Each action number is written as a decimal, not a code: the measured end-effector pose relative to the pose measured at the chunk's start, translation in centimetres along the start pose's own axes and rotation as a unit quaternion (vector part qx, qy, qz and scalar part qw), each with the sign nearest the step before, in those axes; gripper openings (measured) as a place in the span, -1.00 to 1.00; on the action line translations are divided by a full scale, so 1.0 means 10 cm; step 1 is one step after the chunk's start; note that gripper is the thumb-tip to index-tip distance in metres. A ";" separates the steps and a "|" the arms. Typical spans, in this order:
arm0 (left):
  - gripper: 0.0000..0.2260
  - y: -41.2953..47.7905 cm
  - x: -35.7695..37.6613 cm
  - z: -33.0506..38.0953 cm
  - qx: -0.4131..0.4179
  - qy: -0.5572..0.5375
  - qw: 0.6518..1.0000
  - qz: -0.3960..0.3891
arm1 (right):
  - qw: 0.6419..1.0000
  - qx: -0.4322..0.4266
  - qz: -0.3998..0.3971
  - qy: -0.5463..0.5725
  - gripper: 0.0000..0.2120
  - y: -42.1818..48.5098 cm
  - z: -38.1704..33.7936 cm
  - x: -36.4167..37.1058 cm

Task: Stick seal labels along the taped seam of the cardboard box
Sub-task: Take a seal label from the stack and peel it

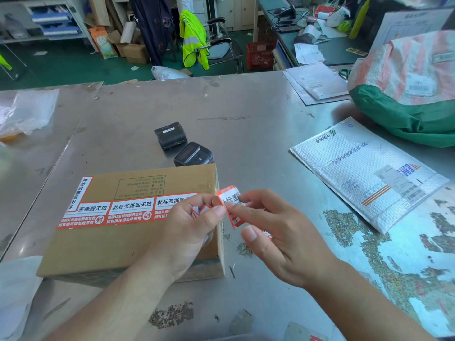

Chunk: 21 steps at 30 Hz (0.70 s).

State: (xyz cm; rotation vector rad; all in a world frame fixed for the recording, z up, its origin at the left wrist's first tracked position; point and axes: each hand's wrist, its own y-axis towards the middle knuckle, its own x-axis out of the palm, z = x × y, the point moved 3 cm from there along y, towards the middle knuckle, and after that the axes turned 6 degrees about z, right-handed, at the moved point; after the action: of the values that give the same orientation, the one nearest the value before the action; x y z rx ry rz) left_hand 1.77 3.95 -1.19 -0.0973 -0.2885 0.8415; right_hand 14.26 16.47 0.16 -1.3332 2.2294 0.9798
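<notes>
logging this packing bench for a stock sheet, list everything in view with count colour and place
cardboard box: one, brown, before the person
stuck labels: four visible, orange-white, box top
loose label: one, orange-white, box's right edge
printers: two, black, behind box
bubble mailer: one, white, right
sack: one, green and orange-white, far right
vest: one, yellow-green, background
table: one, grey metal
left hand: pinches loose label
right hand: pinches loose label
</notes>
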 end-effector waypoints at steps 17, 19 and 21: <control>-0.77 -0.01 0.08 -0.03 -0.016 -0.023 1.000 -0.001 | 0.975 0.119 0.027 0.185 -0.45 0.00 0.09 0.12; -0.77 -0.01 0.08 0.00 -0.004 -0.012 1.000 0.005 | 0.953 0.196 0.006 0.229 -0.51 0.08 0.16 0.19; -0.76 -0.01 0.08 0.02 0.009 0.000 1.000 0.007 | 0.944 0.208 0.026 0.254 -0.52 0.07 0.17 0.19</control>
State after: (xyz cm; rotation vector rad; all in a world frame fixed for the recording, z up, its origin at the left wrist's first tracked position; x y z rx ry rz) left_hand 2.25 4.50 -0.79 -0.0826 -0.2809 0.8581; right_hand 12.67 16.79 -1.93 -1.4398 2.6507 0.1454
